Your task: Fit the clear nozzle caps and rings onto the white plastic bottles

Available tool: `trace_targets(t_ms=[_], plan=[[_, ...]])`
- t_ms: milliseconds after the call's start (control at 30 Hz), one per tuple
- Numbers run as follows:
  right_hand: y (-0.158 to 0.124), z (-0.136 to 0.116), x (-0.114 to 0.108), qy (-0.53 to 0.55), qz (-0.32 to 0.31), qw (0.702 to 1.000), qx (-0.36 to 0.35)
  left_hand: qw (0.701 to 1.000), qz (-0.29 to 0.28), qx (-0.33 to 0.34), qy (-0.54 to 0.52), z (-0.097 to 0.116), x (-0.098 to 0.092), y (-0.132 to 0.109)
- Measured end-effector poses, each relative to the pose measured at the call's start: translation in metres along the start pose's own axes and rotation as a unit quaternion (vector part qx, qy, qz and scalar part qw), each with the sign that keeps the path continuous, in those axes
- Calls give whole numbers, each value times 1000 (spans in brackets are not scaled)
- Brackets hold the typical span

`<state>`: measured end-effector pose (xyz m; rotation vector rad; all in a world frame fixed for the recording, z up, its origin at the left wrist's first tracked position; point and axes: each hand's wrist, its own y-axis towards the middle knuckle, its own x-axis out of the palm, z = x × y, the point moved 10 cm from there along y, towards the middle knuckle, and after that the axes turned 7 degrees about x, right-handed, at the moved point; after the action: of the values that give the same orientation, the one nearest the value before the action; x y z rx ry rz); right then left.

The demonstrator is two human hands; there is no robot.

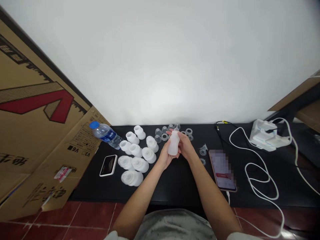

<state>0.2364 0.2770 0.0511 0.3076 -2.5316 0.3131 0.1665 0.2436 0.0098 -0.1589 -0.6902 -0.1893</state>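
Note:
My left hand [166, 156] is wrapped round the lower part of a small white baby bottle [173, 145], held up over the black table. Fingers of my right hand [184, 142] close on the upper part of the same bottle, by its neck. A clear nipple [177, 127] shows just above the bottle's top; whether it is attached I cannot tell. Behind my hands lie several clear nipples [158, 132] and clear rings [189, 131]. To the left stand several white bottles [132, 178], some topped with clear nipples and some with open necks.
A water bottle [107, 134] and a white-framed device [108, 165] are at the left, beside a large cardboard box [50, 140]. At the right lie a phone [222, 170], a white power strip [270, 136] and looped white cable [262, 196]. A white wall [160, 60] rises behind the table.

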Motion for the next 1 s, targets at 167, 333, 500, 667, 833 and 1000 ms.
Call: trace_targets(t_ms=[167,333,500,667,833,1000], plan=[[1,-3,-11,-2,41,999,-21,992,9,54,114,5,-3,2],[2,-2,-10,-11,51,998,-44,946,34,188,263,35,2,-7],[4,-19,-18,-33,76,989,-122,955,51,203,209,41,-2,-12],[-5,-47,-45,-280,181,913,-236,969,77,198,126,38,-7,-8],[5,-41,-27,-592,210,728,-275,971,77,193,120,34,-6,-5],[15,-23,-25,-709,233,629,-218,970,83,199,112,37,-8,-6]])
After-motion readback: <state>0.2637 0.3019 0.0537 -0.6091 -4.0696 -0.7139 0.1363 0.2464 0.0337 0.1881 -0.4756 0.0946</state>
